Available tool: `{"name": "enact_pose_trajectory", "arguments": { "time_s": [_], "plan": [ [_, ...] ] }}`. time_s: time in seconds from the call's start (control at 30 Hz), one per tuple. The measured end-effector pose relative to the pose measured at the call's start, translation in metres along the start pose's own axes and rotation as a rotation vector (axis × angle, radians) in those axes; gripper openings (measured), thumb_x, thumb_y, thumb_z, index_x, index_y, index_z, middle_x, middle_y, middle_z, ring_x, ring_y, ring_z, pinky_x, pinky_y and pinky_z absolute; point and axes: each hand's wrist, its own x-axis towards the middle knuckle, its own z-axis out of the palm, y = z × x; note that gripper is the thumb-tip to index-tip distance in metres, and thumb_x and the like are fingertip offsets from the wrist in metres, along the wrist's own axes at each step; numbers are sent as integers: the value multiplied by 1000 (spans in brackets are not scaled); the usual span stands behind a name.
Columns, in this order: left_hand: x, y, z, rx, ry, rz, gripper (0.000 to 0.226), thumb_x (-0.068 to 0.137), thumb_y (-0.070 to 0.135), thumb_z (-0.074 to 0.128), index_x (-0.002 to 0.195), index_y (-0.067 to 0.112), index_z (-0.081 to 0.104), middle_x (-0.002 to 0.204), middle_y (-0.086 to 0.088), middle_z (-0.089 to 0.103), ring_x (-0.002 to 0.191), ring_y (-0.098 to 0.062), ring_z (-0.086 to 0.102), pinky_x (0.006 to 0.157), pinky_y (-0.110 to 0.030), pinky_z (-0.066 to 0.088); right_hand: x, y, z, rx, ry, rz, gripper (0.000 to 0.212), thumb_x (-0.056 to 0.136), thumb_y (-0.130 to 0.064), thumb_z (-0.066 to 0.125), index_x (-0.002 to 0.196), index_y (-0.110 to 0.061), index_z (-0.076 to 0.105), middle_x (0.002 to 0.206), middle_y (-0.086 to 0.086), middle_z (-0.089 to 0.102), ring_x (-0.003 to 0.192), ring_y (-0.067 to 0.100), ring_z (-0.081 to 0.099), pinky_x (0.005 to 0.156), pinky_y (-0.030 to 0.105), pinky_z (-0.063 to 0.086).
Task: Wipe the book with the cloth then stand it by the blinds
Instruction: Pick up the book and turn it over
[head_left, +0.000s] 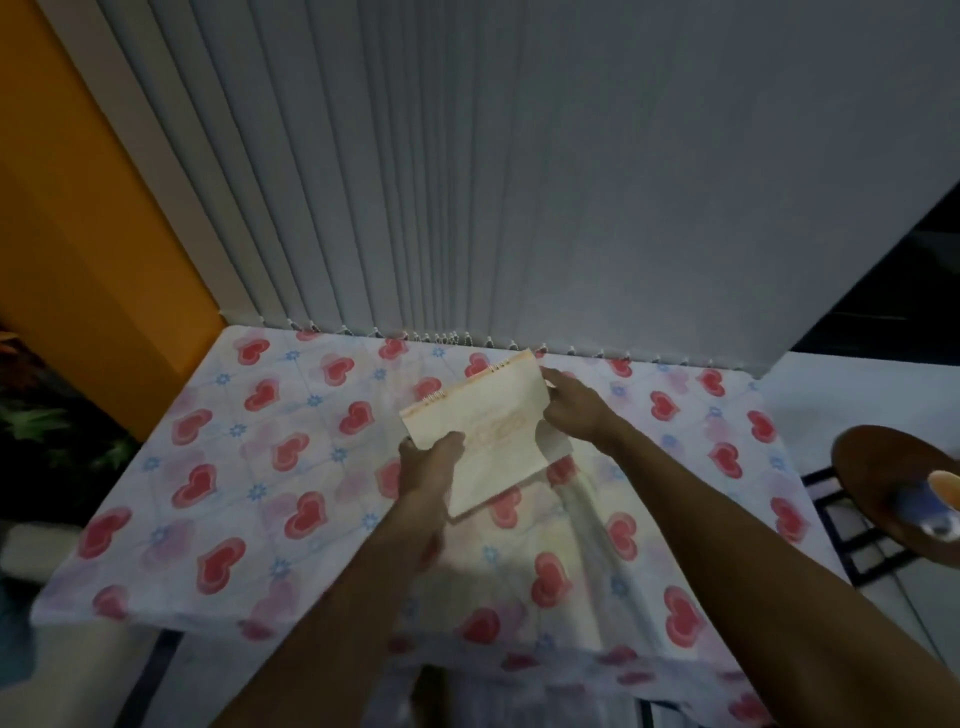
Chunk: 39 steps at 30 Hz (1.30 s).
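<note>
A cream spiral-bound book (488, 431) with faint red print is held above the table, tilted, its wire binding toward the blinds. My left hand (428, 462) grips its near left corner. My right hand (574, 408) holds its right edge, and a pale cloth (553, 444) seems to lie under that hand, though blur hides its shape. The grey vertical blinds (467, 208) hang just behind the table's far edge.
The table carries a white cloth with red hearts (234, 467). An orange wall (78, 234) stands at the left. At the right, a round brown stool (893, 488) bears a cup (940, 499). Dark plants sit low at the left.
</note>
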Motion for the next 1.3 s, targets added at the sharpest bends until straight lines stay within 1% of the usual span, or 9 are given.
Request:
{"name": "enact_pose_trajectory", "arguments": {
  "time_s": [0.1, 0.2, 0.27, 0.47, 0.67, 0.73, 0.87, 1.03, 1.3],
  "plan": [
    [4, 3, -17, 101, -111, 154, 28, 89, 5, 72, 115, 11, 62, 94, 4, 70, 84, -15, 64, 49, -10, 51, -36, 11, 3, 265, -92, -46, 65, 89, -3, 59, 146, -26, 38, 148, 6, 52, 132, 31, 51, 107, 57, 49],
    [13, 3, -30, 322, -229, 259, 50, 89, 10, 74, 135, 17, 54, 122, 1, 69, 110, -20, 64, 94, -33, 55, -57, 21, 15, 447, -118, -107, 69, 85, -4, 65, 135, -41, 35, 142, 1, 51, 128, 23, 52, 103, 49, 55],
    [19, 3, -37, 402, -293, 315, 61, 88, 9, 76, 141, 20, 49, 131, 1, 65, 118, -19, 60, 105, -40, 49, -59, 28, 24, 484, -98, -108, 79, 84, 4, 66, 139, -40, 29, 143, 0, 48, 130, 22, 49, 103, 47, 55],
    [42, 0, -47, 480, -430, 372, 73, 84, 13, 81, 137, 43, 42, 121, 28, 61, 115, -4, 57, 89, -24, 49, -52, 42, 54, 508, 2, -97, 92, 81, 1, 74, 147, -38, 24, 140, -8, 47, 125, 9, 51, 86, 29, 62],
    [66, -10, -51, 507, -512, 343, 80, 80, 16, 85, 138, 50, 41, 116, 37, 66, 119, -3, 60, 97, -33, 53, -54, 51, 76, 560, 77, -164, 91, 71, -21, 82, 139, -51, 30, 133, -28, 47, 121, -9, 52, 82, 17, 58],
    [71, -15, -53, 502, -534, 332, 91, 75, 23, 87, 147, 43, 35, 121, 35, 65, 122, -3, 60, 96, -27, 53, -55, 52, 85, 573, 74, -138, 88, 69, -27, 81, 131, -61, 30, 123, -40, 48, 117, -15, 53, 78, 14, 58],
    [79, -24, -56, 483, -532, 328, 105, 68, 39, 91, 153, 42, 28, 138, 23, 59, 129, -6, 57, 102, -35, 52, -54, 56, 102, 584, 148, -124, 81, 83, -28, 83, 138, -53, 29, 131, -33, 47, 122, -4, 56, 87, 25, 60],
    [86, -35, -59, 482, -528, 379, 99, 64, 45, 94, 145, 49, 36, 144, 13, 57, 132, -12, 55, 107, -53, 48, -62, 50, 115, 489, 183, -176, 83, 88, -31, 74, 137, -74, 24, 136, -54, 38, 125, -26, 42, 90, -5, 40],
    [92, -37, -59, 511, -537, 395, 97, 67, 51, 91, 147, 42, 37, 142, 13, 58, 132, -14, 55, 107, -55, 48, -57, 51, 122, 483, 215, -158, 78, 89, -26, 75, 136, -71, 31, 135, -50, 45, 124, -23, 46, 89, -5, 40]
  ]
}}
